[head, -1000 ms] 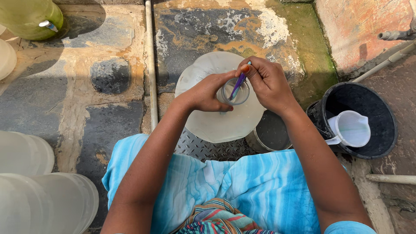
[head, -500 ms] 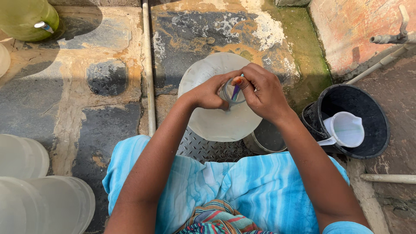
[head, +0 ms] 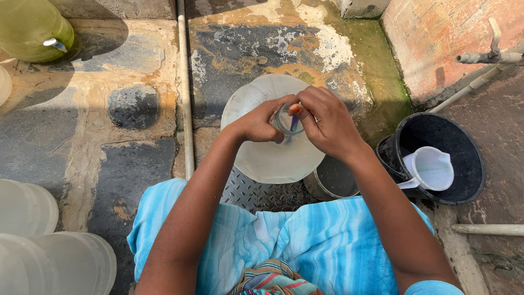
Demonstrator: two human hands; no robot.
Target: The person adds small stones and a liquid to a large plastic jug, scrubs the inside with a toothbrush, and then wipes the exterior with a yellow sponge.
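Both hands have shifted slightly — left hand (head: 259, 123) and right hand (head: 327, 123) clench the jug's mouth (head: 286, 119), tool half-hidden.

Sunlit stone floor (head: 109, 147), stained rust, grey and white, with green algae (head: 382, 82) beside a reddish wall (head: 436, 38). A pale pipe (head: 185, 98) crosses the floor; a tap (head: 488, 54) juts from the wall.
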